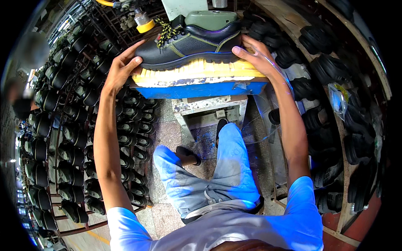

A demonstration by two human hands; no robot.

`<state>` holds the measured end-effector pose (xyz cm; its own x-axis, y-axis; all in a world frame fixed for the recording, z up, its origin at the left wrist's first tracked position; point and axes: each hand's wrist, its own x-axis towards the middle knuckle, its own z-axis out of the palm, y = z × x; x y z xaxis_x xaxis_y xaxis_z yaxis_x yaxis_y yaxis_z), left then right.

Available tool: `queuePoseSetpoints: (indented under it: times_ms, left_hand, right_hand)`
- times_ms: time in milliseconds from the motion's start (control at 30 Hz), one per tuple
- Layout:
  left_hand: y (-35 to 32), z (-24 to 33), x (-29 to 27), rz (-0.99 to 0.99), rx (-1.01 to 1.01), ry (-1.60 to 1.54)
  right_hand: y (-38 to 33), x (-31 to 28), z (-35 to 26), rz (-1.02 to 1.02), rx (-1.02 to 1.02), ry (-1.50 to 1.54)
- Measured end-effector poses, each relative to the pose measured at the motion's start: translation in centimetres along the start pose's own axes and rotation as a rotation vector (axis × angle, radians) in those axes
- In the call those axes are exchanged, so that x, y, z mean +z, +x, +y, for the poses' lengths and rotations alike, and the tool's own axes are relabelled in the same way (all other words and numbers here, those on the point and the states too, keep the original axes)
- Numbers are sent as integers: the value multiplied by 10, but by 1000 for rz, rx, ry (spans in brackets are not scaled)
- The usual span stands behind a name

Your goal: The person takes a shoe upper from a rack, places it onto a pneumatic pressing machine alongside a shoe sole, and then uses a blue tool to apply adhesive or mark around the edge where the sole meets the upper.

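Observation:
A black leather shoe (190, 46) with yellow stitching and yellow-black laces lies sideways before me, toe to the left. A green shoe last (211, 18) fills its opening. Its ridged black sole rests on a worn yellow pad (197, 74), which sits in a blue tray-like base (201, 90). My left hand (122, 67) grips the toe end, thumb against the front of the sole. At the heel, my right hand (260, 58) is closed around the back, thumb on the near side. Some fingertips of both hands are hidden behind the shoe.
On the left stands a rack with several rows of black shoes on lasts (73, 157). Shelves (341, 146) on the right hold black soles. A yellow-rimmed cylinder (145, 26) hangs beyond the toe. A white metal stand (209, 104) supports the base above my feet.

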<state>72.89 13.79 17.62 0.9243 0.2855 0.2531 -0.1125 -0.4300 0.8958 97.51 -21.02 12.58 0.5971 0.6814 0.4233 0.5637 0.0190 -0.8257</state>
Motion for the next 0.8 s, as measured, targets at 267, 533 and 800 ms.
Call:
queuePoseSetpoints:
  times_ms: [267,533,800]
  left_hand:
    - [0,-9,-10,-40,78,80]
    - [-90,5,95,543,318,497]
    - [-134,1,204,357,1146,860]
  right_hand:
    - [2,-6,3,-97,27,8]
    - [-107,0,-25,339,-162,-164]
    - [-145,31,-136,36,-512,-235]
